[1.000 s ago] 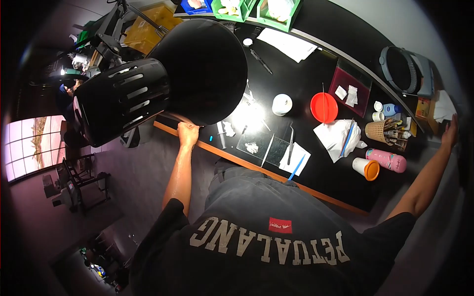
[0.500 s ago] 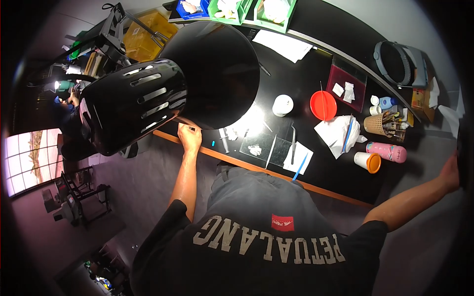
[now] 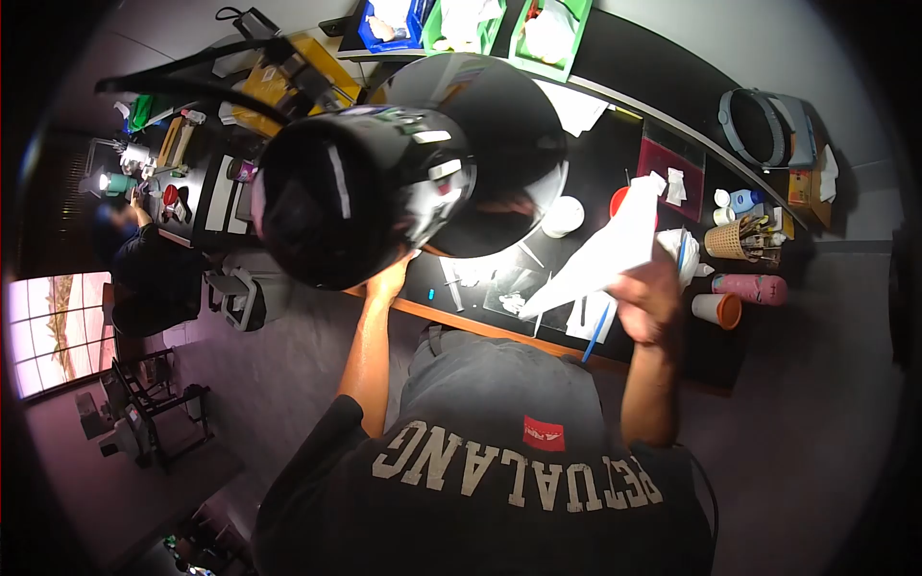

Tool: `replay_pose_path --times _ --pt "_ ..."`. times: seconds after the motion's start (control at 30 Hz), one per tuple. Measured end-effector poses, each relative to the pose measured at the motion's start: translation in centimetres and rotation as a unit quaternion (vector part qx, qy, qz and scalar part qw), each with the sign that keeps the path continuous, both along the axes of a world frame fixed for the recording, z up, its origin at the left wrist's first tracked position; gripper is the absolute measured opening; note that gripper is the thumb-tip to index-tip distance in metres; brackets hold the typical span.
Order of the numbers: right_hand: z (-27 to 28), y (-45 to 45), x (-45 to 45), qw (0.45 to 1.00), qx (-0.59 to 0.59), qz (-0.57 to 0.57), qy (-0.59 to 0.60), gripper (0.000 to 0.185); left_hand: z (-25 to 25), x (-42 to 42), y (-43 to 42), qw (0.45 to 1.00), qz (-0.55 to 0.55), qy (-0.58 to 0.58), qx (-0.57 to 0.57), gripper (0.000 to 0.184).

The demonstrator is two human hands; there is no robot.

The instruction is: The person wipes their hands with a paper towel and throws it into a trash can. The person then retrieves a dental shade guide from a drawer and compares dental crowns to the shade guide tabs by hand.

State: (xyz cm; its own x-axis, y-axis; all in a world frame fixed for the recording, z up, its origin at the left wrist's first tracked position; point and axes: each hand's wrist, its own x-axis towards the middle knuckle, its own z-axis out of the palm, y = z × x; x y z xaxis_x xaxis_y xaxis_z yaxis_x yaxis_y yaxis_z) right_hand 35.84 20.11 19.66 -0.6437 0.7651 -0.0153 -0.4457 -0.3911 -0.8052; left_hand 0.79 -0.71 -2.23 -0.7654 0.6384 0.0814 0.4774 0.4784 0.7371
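My right hand (image 3: pixel 645 300), slightly blurred, grips a white tissue (image 3: pixel 610 250) that spreads over the middle of the black table. Its lower left tip hangs over small white pieces (image 3: pixel 513 302) on a dark plate. The table's front edge is where my left hand (image 3: pixel 387 278) rests; the black lamp (image 3: pixel 355 192) hides its fingers. Near that hand are a small blue piece (image 3: pixel 431 295) and a clear syringe-like tube (image 3: pixel 451 286). A blue stick (image 3: pixel 599 326) lies on white paper left of my right hand.
A white jar (image 3: pixel 563 217), a red bowl (image 3: pixel 620 200) partly covered by the tissue, a white cup with orange rim (image 3: pixel 717 309), a pink bottle (image 3: pixel 751 288) and a tool basket (image 3: pixel 730 238) stand on the table. Another person (image 3: pixel 158 259) sits at the far left.
My right hand has swung in from the far right edge to above the table, now with the white tissue. The lamp has shifted right in view and covers my left hand's fingers.
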Motion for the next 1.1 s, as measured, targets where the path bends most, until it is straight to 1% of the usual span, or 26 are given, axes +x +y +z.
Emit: replay_pose_path --times 0.03,0.07,0.1,0.13,0.17,0.2,0.27,0.3,0.33,0.37,0.43,0.47,0.53,0.57,0.6,0.67,0.7,0.73,0.77,0.83,0.87,0.9,0.93,0.97,1.03,1.1 --pt "-0.2 -1.2 -2.8 0.999 -0.028 0.031 0.003 0.045 0.0 -0.4 -0.2 1.000 -0.003 -0.026 0.015 0.011" --pt "-1.3 -2.3 -4.5 0.996 -0.080 0.018 0.022 0.046 -0.5 -0.8 -0.7 0.998 -0.007 -0.059 0.038 0.008" --pt "-2.7 -2.5 -5.8 0.995 -0.057 0.074 0.040 0.047 -2.7 -1.8 -1.3 0.993 -0.004 -0.110 0.046 0.007" --pt "-5.5 -2.8 -6.9 0.992 -0.067 0.091 0.061 0.046 -4.9 -2.8 -2.0 0.986 0.001 -0.159 0.053 0.007" --pt "-8.2 -3.2 -8.0 0.988 -0.075 0.107 0.082 0.045 -5.2 -3.2 -2.0 0.975 0.004 -0.212 0.063 0.007" --pt "-9.7 -3.7 -9.3 0.986 -0.099 0.110 0.075 0.046 -3.4 -2.8 -1.8 0.960 0.001 -0.271 0.064 0.010" --pt "-9.4 -5.6 -13.1 0.978 -0.163 0.081 0.097 0.046 0.1 -2.3 -1.2 0.925 -0.004 -0.376 0.053 0.014" --pt "-11.2 -6.7 -14.3 0.986 -0.149 0.047 0.064 0.046 1.0 -2.2 -1.1 0.905 -0.008 -0.423 0.045 0.019" --pt "-17.5 -7.1 -14.9 0.975 -0.213 0.042 0.042 0.043 1.4 -1.9 -0.9 0.900 -0.014 -0.431 0.061 0.016" --pt "-22.5 -7.1 -15.4 0.960 -0.276 0.037 0.019 0.040 5.0 -0.7 -0.4 0.903 -0.011 -0.416 0.109 0.014" --pt "-23.0 -8.0 -17.5 0.966 -0.247 0.068 -0.023 0.022 5.1 -1.0 -0.4 0.921 -0.031 -0.373 0.110 0.015" --pt "-23.2 -8.4 -18.5 0.968 -0.231 0.084 -0.043 0.020 5.2 -1.3 -0.4 0.941 -0.047 -0.328 0.077 0.016" --pt "-21.2 -8.3 -18.7 0.961 -0.264 0.075 -0.022 0.022 5.7 -2.1 -0.4 0.969 -0.070 -0.235 0.011 0.021" --pt "-20.2 -8.2 -18.9 0.957 -0.280 0.070 -0.011 0.023 6.0 -2.7 -0.4 0.977 -0.090 -0.181 -0.072 0.023" --pt "-18.7 -8.1 -18.6 0.959 -0.264 0.098 -0.020 0.024 7.3 -3.2 -0.3 0.971 -0.091 -0.166 -0.147 0.027" --pt "-17.5 -8.7 -17.9 0.957 -0.258 0.129 -0.025 0.026 4.6 -4.4 -1.3 0.977 -0.122 -0.147 -0.094 0.018" --pt "-17.4 -9.3 -17.7 0.955 -0.265 0.131 -0.020 0.027 5.2 -4.4 -1.4 0.978 -0.127 -0.147 -0.081 0.012" --pt "-16.8 -9.7 -17.4 0.953 -0.273 0.129 -0.015 0.028 3.4 -5.6 -1.9 0.982 -0.137 -0.106 -0.080 0.013" --pt "-13.0 -10.2 -17.3 0.955 -0.271 0.113 -0.050 0.029 1.5 -6.4 -2.3 0.984 -0.149 -0.064 -0.075 0.015" --pt "-16.2 -12.1 -15.7 0.961 -0.176 0.175 -0.121 0.028 6.7 -5.6 -1.5 0.986 -0.122 -0.045 -0.104 0.016" --pt "-17.1 -13.0 -15.2 0.960 -0.110 0.201 -0.163 0.027 6.8 -5.8 -1.6 0.987 -0.118 -0.083 -0.068 0.016" --pt "-15.8 -13.6 -15.7 0.950 -0.015 0.219 -0.222 0.024 6.7 -6.0 -1.7 0.985 -0.143 -0.096 0.009 0.015" --pt "-14.0 -14.1 -16.1 0.938 -0.064 0.240 -0.240 0.025 6.9 -6.0 -1.7 0.971 -0.157 -0.172 0.048 0.014" --pt "-14.9 -14.5 -16.3 0.946 -0.041 0.260 -0.191 0.028 7.0 -5.9 -1.7 0.951 -0.169 -0.246 0.086 0.013" --pt "-13.7 -15.3 -17.2 0.955 -0.144 0.224 -0.129 0.027 6.4 -5.5 -1.6 0.901 -0.183 -0.376 0.113 0.016" --pt "-14.8 -15.4 -18.0 0.957 -0.235 0.142 -0.091 0.025 5.5 -5.2 -1.1 0.896 -0.245 -0.353 0.109 0.018"
